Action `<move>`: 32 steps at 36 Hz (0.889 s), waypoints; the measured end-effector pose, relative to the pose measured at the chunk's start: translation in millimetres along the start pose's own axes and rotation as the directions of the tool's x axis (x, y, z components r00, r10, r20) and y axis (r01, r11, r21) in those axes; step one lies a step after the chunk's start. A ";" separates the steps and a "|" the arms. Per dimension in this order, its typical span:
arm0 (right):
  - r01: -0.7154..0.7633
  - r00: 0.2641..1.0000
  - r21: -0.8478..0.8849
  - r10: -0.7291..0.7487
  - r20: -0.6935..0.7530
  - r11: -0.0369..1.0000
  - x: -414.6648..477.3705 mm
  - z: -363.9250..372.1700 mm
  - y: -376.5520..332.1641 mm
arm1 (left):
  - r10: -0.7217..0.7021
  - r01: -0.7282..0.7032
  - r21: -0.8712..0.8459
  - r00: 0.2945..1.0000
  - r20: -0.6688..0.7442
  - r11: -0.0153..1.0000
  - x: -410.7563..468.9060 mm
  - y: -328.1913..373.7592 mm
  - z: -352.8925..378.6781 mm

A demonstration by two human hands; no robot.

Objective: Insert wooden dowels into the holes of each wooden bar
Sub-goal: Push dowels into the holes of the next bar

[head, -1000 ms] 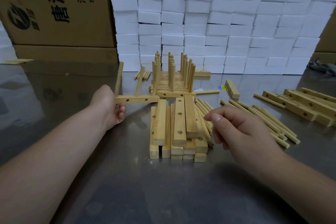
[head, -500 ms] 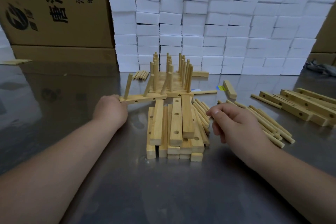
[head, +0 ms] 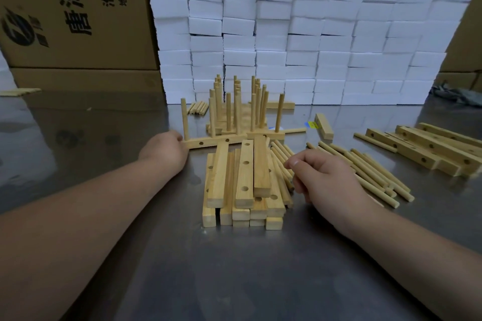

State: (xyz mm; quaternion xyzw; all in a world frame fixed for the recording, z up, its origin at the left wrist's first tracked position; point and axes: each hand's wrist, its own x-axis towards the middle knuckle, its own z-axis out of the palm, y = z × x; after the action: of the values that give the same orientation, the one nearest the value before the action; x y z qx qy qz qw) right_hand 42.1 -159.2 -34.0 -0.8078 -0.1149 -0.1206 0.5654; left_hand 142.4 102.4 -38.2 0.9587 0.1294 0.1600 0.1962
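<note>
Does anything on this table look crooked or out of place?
Only mildly: the top bars of the middle pile lie skewed rather than squared up, and one short block sits alone behind the loose dowels.

Two hands out there, left hand and right hand. One held bar, two open holes showing on it. Three bars top the middle pile; the ones underneath overlap, no clean count. At least three drilled bars far right. One short block. Back bundle: five or so dowels. Loose dowels at right, well over a dozen. Foam blocks: dozens. Cardboard boxes: three at least. One desk under it all.
</note>
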 end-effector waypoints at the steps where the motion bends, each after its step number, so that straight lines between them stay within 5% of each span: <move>1: 0.000 1.000 -0.003 0.000 0.002 1.000 0.1 -0.1 0.0 | 0.001 -0.001 -0.006 1.000 -0.011 1.000 0.5 -0.6 0.9; 32: -0.024 0.998 -0.057 0.027 0.053 0.998 2.7 -2.0 2.7 | 0.169 -0.171 0.121 0.985 0.027 0.978 -6.7 -35.1 -24.1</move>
State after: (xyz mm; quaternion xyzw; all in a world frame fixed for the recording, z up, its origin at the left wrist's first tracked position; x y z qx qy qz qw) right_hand 45.4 -161.9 -34.8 -0.8277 -0.1163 -0.0947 0.5408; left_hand 121.2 139.6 -33.6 0.9778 0.0548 0.1600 0.1235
